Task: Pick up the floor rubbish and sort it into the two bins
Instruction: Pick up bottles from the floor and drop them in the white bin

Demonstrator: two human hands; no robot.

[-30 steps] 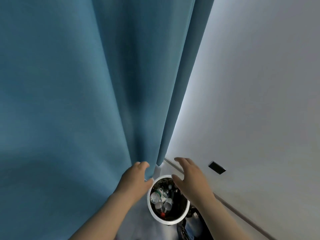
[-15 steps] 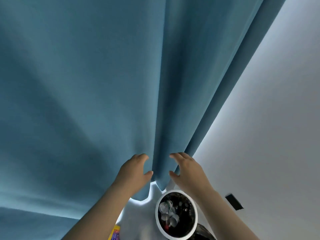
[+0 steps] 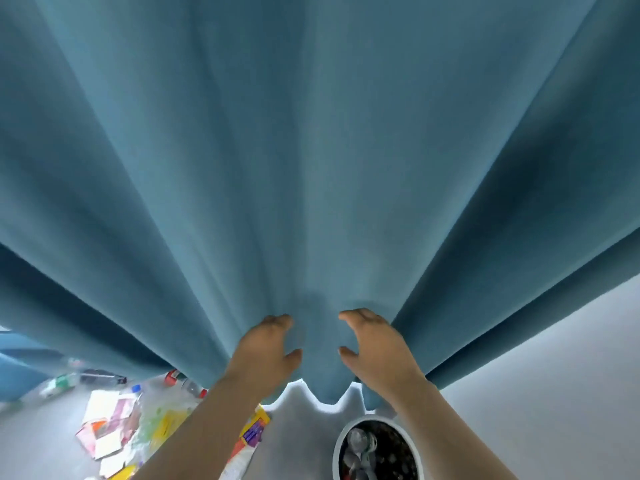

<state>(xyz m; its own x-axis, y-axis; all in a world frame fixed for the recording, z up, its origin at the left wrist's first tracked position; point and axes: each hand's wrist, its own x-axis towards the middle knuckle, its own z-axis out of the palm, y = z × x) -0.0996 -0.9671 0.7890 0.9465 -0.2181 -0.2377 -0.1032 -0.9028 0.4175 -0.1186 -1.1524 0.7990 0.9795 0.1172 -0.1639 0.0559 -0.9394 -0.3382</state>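
Blue-green curtain [image 3: 311, 150] fills almost all you can see, hanging down to a grey floor [image 3: 31, 445], with a pale wall [image 3: 571, 375] on the right.

Your left hand [image 3: 266, 351] and your right hand [image 3: 377, 348] are up side by side in front of the curtain, near its bottom edge. On both hands the fingers are loosely bent and the thumb sticks out. Neither hand has anything in it. You cannot tell if the fingertips touch the cloth.

Just below your right arm stands a round bin with a white rim [image 3: 337, 445] and a black bag inside. See-through plastic bottles [image 3: 360, 441] lie in it.

A yellow and purple packet [image 3: 254, 427] lies on the floor right beside your left arm. Further left is a heap of papers and wrappers [image 3: 114, 427]. A bottle with a red label [image 3: 181, 380] lies by the curtain's bottom edge, and a green and white bottle [image 3: 59, 384] lies near the floor's left edge.
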